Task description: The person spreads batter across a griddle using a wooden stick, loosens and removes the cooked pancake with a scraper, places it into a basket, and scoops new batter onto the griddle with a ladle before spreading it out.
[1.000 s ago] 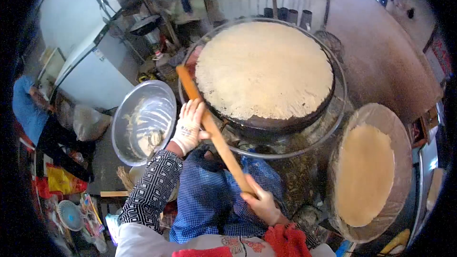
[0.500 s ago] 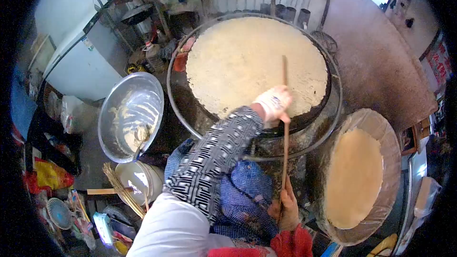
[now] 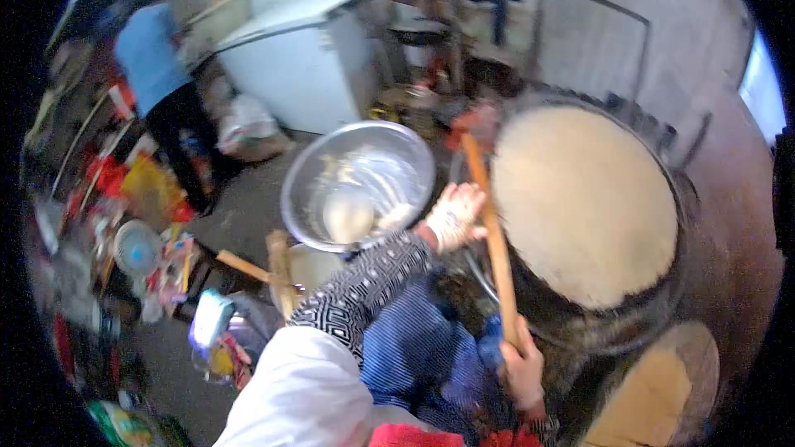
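My right hand [image 3: 523,368] is wrapped around the lower end of a long flat wooden stick [image 3: 497,252], which stands up and away from me. My left hand [image 3: 455,217], in a whitish glove, has its fingers stretched out beside the stick; the thumb is close to it, and I cannot tell whether they touch. Right of the stick, a thin pale flatbread [image 3: 584,199] covers a large round griddle [image 3: 571,327]. A metal basin [image 3: 290,199] smeared with pale batter stands beyond my left forearm, holding a blurred rounded lump or tool.
A lined basket [image 3: 704,364] at lower right holds more flat round bread [image 3: 650,401]. Left of my arm are a white bucket [image 3: 315,269] with a bundle of straw and a wooden handle. A person in a blue top [image 3: 153,58] stands far left, near a white chest freezer [image 3: 281,74].
My view has swung left, bringing a person into sight. My left hand has come off the stick and opened. The stick has left the flatbread and now shows its broad side at the griddle's left edge.
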Motion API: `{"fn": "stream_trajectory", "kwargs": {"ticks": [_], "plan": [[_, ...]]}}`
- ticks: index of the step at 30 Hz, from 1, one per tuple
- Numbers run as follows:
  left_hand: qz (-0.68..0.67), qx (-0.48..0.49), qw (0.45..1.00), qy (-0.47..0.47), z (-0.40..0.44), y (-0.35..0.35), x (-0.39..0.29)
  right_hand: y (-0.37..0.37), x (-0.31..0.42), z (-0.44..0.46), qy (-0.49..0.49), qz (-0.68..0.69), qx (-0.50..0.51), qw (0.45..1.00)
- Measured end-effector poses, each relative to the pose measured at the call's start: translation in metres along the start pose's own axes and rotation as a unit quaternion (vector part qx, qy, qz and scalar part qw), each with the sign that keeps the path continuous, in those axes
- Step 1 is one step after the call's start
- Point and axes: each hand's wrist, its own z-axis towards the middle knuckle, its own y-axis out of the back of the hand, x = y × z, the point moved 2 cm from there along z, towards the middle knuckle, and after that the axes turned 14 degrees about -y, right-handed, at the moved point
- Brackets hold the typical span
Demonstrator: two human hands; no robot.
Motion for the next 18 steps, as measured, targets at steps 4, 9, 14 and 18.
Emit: {"fn": "stream_trajectory", "kwargs": {"ticks": [4,9,14,18], "plan": [[-0.046,0.121,0.989,-0.073,-0.035,0.002,-0.023,0.046,-0.04,0.004,0.184,-0.218,-0.161,0.945],[-0.073,0.142,0.982,-0.102,-0.047,-0.036,-0.055,0.135,-0.014,-0.03,0.055,-0.425,-0.317,0.846],[-0.088,0.129,0.987,-0.028,-0.043,-0.038,-0.148,0.19,-0.079,-0.02,0.001,0.11,-0.35,0.93],[-0.262,-0.043,0.964,-0.023,-0.027,-0.001,-0.244,0.092,-0.065,-0.052,-0.086,0.023,-0.173,0.981]]}}
